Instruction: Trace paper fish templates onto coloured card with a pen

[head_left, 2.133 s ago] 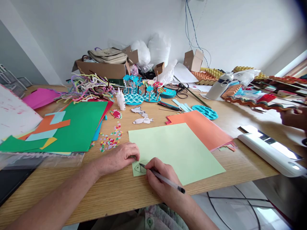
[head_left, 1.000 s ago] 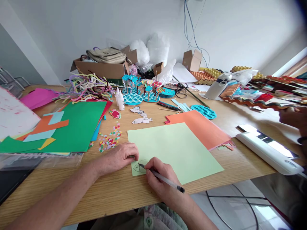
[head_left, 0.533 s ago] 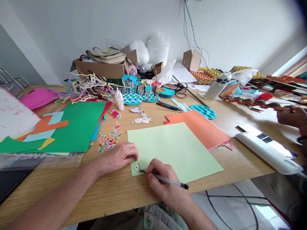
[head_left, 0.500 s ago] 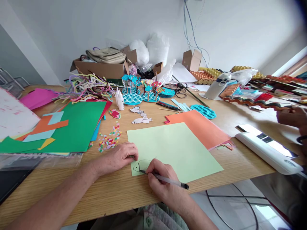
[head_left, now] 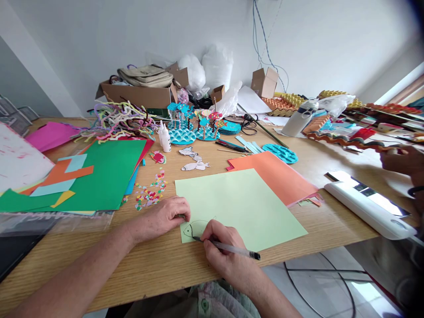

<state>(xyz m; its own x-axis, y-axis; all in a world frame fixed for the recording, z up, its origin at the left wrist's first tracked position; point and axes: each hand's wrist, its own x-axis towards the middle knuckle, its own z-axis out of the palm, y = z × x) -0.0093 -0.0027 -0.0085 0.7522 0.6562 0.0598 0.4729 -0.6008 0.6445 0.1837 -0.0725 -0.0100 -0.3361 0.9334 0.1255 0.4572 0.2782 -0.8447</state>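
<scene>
The pen [head_left: 236, 251] is now sitting lower on the fish drawing [head_left: 194, 229] than before, at the curved line's bottom; the right hand [head_left: 223, 249] is clamping it in its fingers. The green sheet [head_left: 238, 203] is lying on the wooden counter [head_left: 142, 269], near a pale wall [head_left: 132, 26]. The right hand is partly hiding the drawing; the left hand [head_left: 168, 214] is curling at the sheet's edge, its fingertips' closure not showing.

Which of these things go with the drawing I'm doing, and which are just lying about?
In use:
- black-capped pen, in your right hand
- light green paper, under the fish drawing

Probably just lying about:
- beige bag
- pipe cleaners
- white squeeze bottles
- orange paper
</scene>
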